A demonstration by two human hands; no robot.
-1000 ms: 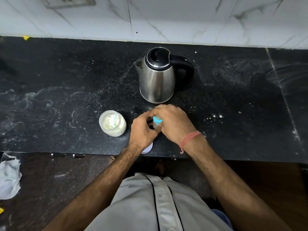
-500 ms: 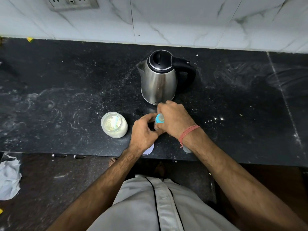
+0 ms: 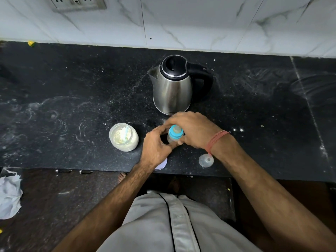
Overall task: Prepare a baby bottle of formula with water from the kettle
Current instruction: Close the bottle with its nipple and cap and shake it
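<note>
A small baby bottle [image 3: 175, 134] with a blue collar and teat stands on the black counter [image 3: 72, 106], just in front of the steel kettle [image 3: 172, 84]. My left hand [image 3: 156, 146] grips the bottle's body from the left. My right hand [image 3: 192, 130] wraps the blue collar from the right and above. An open jar of formula powder [image 3: 123, 137] with a pale blue scoop inside sits to the left. A clear bottle cap [image 3: 206, 160] lies under my right wrist.
A white lid [image 3: 161, 165] peeks out beneath my left wrist at the counter's front edge. The marble wall with a socket panel [image 3: 76, 4] rises behind. A crumpled white cloth [image 3: 9, 195] lies on the floor at left.
Both hands have stayed on the bottle. My right hand has shifted on the collar, so more of the blue top and the clear cap by my wrist show now.
</note>
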